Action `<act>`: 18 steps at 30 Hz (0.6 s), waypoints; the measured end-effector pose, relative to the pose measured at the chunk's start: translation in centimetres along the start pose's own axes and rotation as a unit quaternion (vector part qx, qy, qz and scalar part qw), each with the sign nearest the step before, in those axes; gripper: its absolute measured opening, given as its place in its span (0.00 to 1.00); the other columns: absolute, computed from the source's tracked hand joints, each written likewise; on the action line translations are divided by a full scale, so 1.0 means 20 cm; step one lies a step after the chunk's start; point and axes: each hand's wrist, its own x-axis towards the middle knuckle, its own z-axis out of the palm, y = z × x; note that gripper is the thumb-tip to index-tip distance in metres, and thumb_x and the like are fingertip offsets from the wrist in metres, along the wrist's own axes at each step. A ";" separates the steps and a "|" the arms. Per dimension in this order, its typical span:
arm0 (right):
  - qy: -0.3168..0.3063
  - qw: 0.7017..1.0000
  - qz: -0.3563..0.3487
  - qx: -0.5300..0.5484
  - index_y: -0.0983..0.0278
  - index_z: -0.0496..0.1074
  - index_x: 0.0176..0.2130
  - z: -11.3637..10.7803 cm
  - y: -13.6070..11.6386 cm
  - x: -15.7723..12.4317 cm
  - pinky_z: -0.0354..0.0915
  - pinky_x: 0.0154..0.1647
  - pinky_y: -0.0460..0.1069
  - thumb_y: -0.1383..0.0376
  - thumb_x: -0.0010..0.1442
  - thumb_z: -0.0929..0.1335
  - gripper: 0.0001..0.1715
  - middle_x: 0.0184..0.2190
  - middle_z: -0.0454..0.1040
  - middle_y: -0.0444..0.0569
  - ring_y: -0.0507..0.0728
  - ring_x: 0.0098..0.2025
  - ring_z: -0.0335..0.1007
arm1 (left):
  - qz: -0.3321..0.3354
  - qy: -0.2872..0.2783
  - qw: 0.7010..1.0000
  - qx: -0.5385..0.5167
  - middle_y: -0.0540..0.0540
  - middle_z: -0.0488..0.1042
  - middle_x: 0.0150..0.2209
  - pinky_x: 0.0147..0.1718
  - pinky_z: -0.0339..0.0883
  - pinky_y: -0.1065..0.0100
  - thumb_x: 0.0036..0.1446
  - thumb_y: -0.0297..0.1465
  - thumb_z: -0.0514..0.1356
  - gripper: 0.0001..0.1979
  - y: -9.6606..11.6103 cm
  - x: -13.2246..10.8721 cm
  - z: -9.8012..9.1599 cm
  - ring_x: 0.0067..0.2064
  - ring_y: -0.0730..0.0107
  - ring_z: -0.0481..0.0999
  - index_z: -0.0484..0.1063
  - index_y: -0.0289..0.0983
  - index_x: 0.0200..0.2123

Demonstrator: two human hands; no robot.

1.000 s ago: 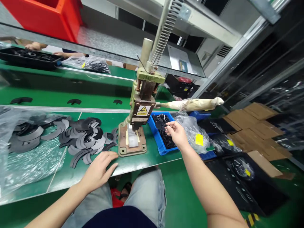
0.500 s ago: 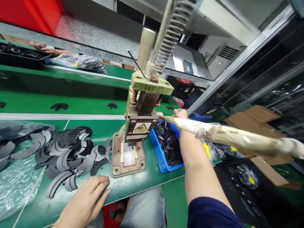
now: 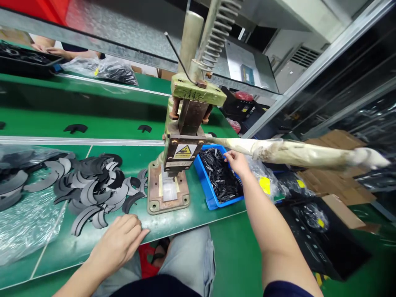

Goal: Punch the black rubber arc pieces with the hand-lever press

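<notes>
My right hand [image 3: 237, 163] is over the right rim of a blue bin [image 3: 202, 183], its fingers loosely bent and no part visible in them. Small black clip-like parts [image 3: 220, 175] fill that bin. Resting on the front edge of the green table, my left hand [image 3: 122, 235] has relaxed, half-curled fingers and holds nothing. Beyond it lies a pile of grey and black curved pieces [image 3: 93, 189]. Between the pile and the bin stands a hand press [image 3: 185, 150]; its base plate [image 3: 169, 192] carries no curved piece.
The press's wrapped lever [image 3: 287, 152] reaches out rightward above my right forearm. Along the green belt [image 3: 117, 111] behind lie spaced black curved pieces [image 3: 76, 128]. Clear plastic [image 3: 27, 231] covers the table's left. Another person's hands [image 3: 51, 48] are at the far left. Cardboard [image 3: 337, 165] stands right.
My right hand has come back from beside a black piece on the belt to the bin's right rim. My left hand stays at the table edge, its fingers more curled. The view has tilted downward.
</notes>
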 end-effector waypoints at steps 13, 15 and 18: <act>-0.070 0.977 -0.032 -0.199 0.59 0.77 0.53 0.20 -0.29 -0.12 0.70 0.60 0.56 0.59 0.66 0.69 0.17 0.52 0.81 0.55 0.61 0.54 0.78 | -0.017 0.014 0.998 0.066 0.44 0.71 0.34 0.42 0.59 0.56 0.75 0.35 0.59 0.15 0.01 0.02 -0.03 0.40 0.58 0.68 0.69 0.38 0.32; -0.066 0.973 -0.026 -0.219 0.59 0.77 0.51 0.20 -0.28 -0.11 0.71 0.57 0.56 0.58 0.65 0.69 0.16 0.51 0.81 0.55 0.61 0.53 0.78 | -0.021 0.017 0.997 0.066 0.44 0.71 0.34 0.41 0.58 0.56 0.75 0.36 0.58 0.16 0.00 0.03 -0.03 0.41 0.58 0.69 0.70 0.38 0.32; -0.054 0.971 -0.011 -0.234 0.59 0.77 0.50 0.17 -0.25 -0.11 0.71 0.55 0.56 0.59 0.64 0.68 0.16 0.52 0.80 0.56 0.62 0.51 0.79 | -0.021 0.027 0.997 0.064 0.44 0.71 0.34 0.40 0.57 0.56 0.76 0.37 0.57 0.17 -0.01 0.03 -0.04 0.41 0.58 0.69 0.70 0.38 0.32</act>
